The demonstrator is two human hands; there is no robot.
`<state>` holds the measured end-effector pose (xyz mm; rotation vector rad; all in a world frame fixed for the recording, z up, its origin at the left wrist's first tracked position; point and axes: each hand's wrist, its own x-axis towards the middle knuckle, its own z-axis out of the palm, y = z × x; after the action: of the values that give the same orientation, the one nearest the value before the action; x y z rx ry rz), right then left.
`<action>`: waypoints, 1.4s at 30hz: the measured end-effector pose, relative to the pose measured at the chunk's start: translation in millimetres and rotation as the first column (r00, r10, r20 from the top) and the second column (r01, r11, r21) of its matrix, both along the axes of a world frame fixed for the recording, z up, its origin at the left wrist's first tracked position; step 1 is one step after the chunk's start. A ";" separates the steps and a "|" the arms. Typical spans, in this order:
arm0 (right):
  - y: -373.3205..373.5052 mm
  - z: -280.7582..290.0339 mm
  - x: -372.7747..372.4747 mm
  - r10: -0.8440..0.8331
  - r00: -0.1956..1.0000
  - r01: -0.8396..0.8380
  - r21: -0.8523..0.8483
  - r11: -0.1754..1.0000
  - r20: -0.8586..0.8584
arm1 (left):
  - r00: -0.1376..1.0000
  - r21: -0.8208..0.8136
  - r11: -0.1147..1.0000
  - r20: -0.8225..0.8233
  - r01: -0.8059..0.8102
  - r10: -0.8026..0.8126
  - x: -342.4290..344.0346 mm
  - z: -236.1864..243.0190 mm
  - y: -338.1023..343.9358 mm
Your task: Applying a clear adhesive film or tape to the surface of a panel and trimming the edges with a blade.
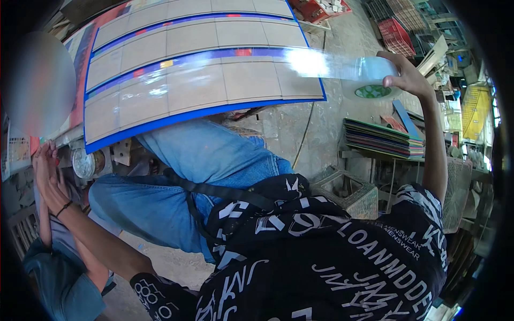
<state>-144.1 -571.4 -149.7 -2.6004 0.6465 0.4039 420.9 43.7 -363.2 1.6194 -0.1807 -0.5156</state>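
Tape [369, 67] is held taut by the right hand [409, 77] beyond the board's [203, 107] right edge, best kept level; left hand's [51, 182] grip unclear

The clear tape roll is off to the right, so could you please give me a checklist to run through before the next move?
1. Tape roll gripped in the right hand: ok.
2. Clear strip running from the roll toward the blue-edged panel: ok.
3. Strip lying flat on the panel: cannot tell, glare hides it.
4. Left hand clear of the co-worker's arms: cannot tell, they overlap in view.
5. Stack of coloured sheets apart from the panel: ok.
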 end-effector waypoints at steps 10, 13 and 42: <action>-16.6 -48.9 -10.3 -0.040 0.998 0.031 -0.192 0.981 -0.043 | 0.999 0.002 1.000 -0.030 -0.010 0.010 -30.9 -37.5 -33.0; -14.1 -48.8 -6.0 -0.100 0.995 0.100 -0.176 0.979 0.007 | 0.999 -0.014 0.999 -0.011 -0.043 0.043 -49.5 -39.3 -45.1; -14.6 -77.2 -4.9 -0.175 0.976 0.165 -0.088 0.982 -0.126 | 0.992 0.134 0.990 0.123 -0.051 0.035 -94.3 -34.1 -82.6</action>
<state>-149.0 -586.0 -226.9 -2.5798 0.9401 0.5107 326.6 -38.9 -397.3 1.7860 -0.2030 -0.4045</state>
